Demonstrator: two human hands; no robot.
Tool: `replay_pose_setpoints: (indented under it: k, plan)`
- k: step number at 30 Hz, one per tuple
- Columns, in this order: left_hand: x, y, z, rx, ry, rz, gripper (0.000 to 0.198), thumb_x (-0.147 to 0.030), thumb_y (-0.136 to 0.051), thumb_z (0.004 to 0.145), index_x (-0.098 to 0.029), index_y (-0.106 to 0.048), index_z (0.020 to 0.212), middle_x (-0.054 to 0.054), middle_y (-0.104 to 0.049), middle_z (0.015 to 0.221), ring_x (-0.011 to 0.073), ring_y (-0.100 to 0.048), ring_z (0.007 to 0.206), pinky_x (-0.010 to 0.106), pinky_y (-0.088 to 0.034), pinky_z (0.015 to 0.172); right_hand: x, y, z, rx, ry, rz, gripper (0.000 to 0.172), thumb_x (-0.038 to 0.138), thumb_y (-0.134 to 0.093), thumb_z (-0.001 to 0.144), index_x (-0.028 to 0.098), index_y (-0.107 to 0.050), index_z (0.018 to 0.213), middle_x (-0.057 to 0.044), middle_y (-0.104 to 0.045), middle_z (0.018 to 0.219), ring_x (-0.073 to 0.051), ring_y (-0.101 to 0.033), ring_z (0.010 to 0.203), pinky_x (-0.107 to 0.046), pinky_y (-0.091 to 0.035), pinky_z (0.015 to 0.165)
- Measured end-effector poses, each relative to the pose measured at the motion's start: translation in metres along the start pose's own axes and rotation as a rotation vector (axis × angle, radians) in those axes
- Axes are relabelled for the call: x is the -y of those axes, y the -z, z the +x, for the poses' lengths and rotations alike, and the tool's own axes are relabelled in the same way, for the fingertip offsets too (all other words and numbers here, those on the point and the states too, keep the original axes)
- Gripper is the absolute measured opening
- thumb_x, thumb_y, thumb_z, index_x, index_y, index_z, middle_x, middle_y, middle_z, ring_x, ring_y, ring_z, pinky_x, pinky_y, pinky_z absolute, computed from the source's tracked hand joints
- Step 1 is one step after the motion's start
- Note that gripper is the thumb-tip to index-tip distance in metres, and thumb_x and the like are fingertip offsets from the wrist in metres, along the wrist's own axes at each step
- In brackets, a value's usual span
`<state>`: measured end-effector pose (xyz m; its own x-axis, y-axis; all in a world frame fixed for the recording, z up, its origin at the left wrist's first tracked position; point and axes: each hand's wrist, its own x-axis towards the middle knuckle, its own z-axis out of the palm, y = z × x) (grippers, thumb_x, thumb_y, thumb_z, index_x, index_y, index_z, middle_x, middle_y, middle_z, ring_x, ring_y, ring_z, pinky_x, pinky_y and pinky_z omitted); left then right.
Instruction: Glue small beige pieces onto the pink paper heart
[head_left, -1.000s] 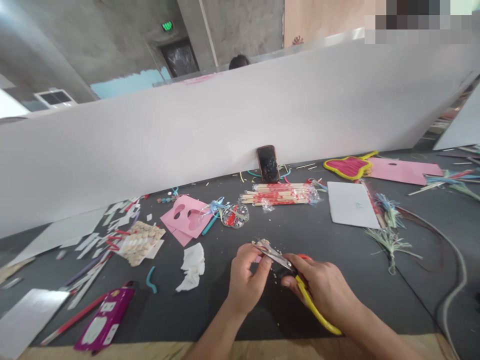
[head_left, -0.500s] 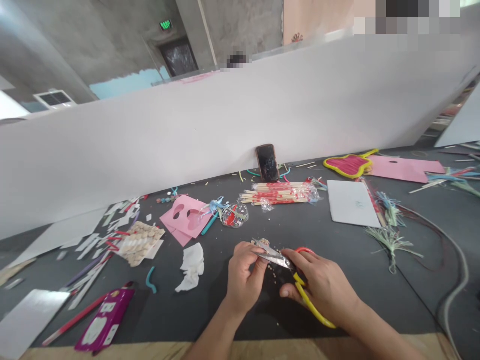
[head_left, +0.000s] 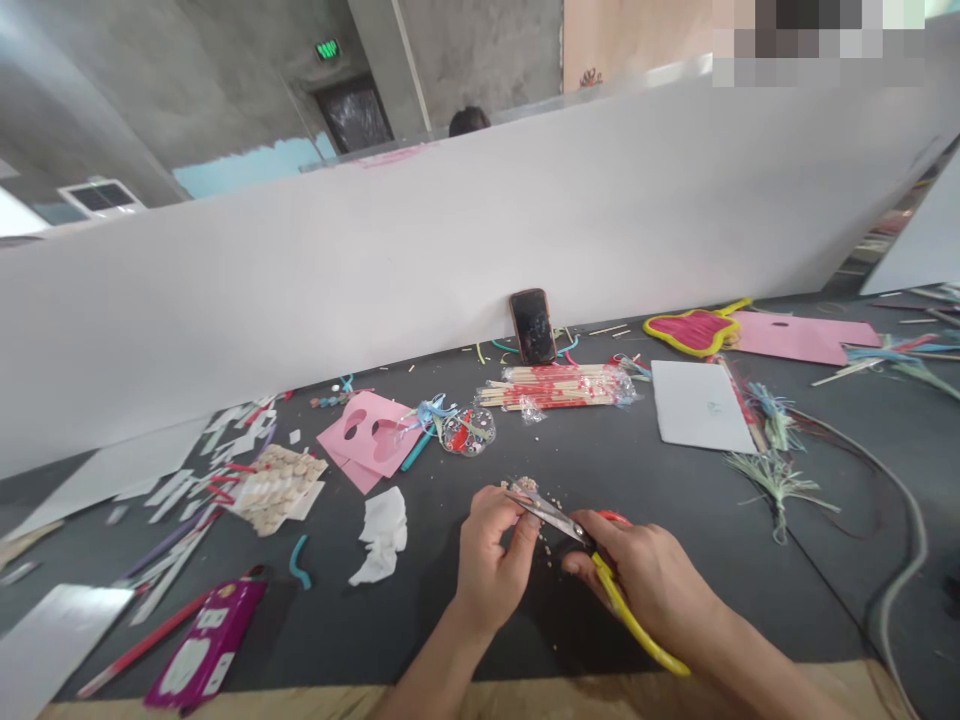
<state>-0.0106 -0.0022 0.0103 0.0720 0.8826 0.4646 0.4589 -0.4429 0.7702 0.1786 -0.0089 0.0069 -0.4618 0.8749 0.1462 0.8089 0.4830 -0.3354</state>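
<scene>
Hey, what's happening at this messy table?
A person sits at a dark grey table strewn with craft scraps. Their right hand grips yellow-handled metal scissors, while the left hand pinches something too small to identify at the blades. Pale crumbs lie around the blades.

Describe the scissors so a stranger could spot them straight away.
On the dark table, look by the near edge, centre. The scissors sit in the right hand, blades toward the left hand. Nothing else nearby has long yellow handles.
</scene>
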Motion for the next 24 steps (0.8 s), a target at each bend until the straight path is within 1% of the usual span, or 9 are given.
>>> replay_pose_setpoints:
  k: [3,6,11,13,16,19,24]
  plan:
    - [0.0003,-0.0001,0.0009,-0.036,0.000,0.032,0.014,-0.022,-0.053,0.086,-0.018,-0.062,0.077,0.004,-0.067,0.079,0.0180,-0.062,0.077,0.031,-0.047,0.075,-0.0005,-0.0007,0.0019,-0.010,-0.015,0.012,0.037,0.051,-0.037,0.094,0.022,-0.057,0.108,-0.003,-0.072,0.076,-0.023,-0.070,0.064,-0.027,-0.040,0.050]
    - [0.0018,0.0002,0.0016,-0.055,-0.022,0.067,0.014,-0.021,-0.053,0.087,-0.018,-0.062,0.076,0.004,-0.068,0.079,0.0177,-0.062,0.078,0.031,-0.046,0.075,-0.0021,0.0000,0.0037,-0.016,0.001,0.009,0.041,0.053,-0.039,0.092,0.021,-0.055,0.113,-0.005,-0.071,0.079,-0.023,-0.069,0.065,-0.029,-0.043,0.052]
    - [0.0040,0.0014,0.0022,-0.046,-0.069,0.032,0.015,-0.019,-0.052,0.088,-0.018,-0.062,0.077,0.003,-0.067,0.077,0.0163,-0.061,0.076,0.030,-0.046,0.075,-0.0021,0.0031,0.0056,-0.052,0.044,0.007,0.063,0.068,-0.048,0.080,0.019,-0.054,0.119,-0.009,-0.071,0.089,-0.027,-0.069,0.077,-0.033,-0.049,0.060]
    - [0.0040,0.0022,0.0025,-0.015,-0.071,0.009,0.016,-0.018,-0.051,0.088,-0.018,-0.062,0.077,0.003,-0.067,0.077,0.0164,-0.061,0.076,0.030,-0.046,0.076,-0.0020,0.0035,0.0061,-0.062,0.048,0.012,0.067,0.071,-0.049,0.078,0.019,-0.054,0.120,-0.010,-0.070,0.092,-0.027,-0.068,0.082,-0.034,-0.050,0.063]
    - [0.0042,0.0025,0.0029,0.008,-0.066,-0.002,0.017,-0.018,-0.051,0.088,-0.018,-0.063,0.077,0.004,-0.067,0.078,0.0173,-0.061,0.079,0.032,-0.045,0.078,-0.0032,0.0017,0.0059,-0.068,0.057,0.001,0.061,0.067,-0.045,0.083,0.020,-0.054,0.121,-0.011,-0.070,0.097,-0.027,-0.068,0.086,-0.034,-0.051,0.065]
    - [0.0045,0.0021,0.0030,0.014,-0.071,0.015,0.016,-0.017,-0.051,0.088,-0.018,-0.063,0.077,0.004,-0.067,0.078,0.0175,-0.061,0.079,0.032,-0.045,0.078,-0.0043,-0.0013,0.0046,-0.074,0.064,-0.021,0.057,0.062,-0.036,0.089,0.019,-0.053,0.122,-0.011,-0.071,0.097,-0.026,-0.070,0.080,-0.033,-0.051,0.061]
    - [0.0019,0.0020,0.0037,0.014,-0.069,0.034,0.017,-0.016,-0.050,0.087,-0.018,-0.061,0.074,0.003,-0.065,0.074,0.0167,-0.060,0.076,0.031,-0.045,0.076,-0.0023,-0.0019,0.0015,-0.074,0.087,-0.034,0.049,0.054,-0.029,0.095,0.017,-0.056,0.114,-0.008,-0.072,0.084,-0.024,-0.071,0.069,-0.030,-0.046,0.054]
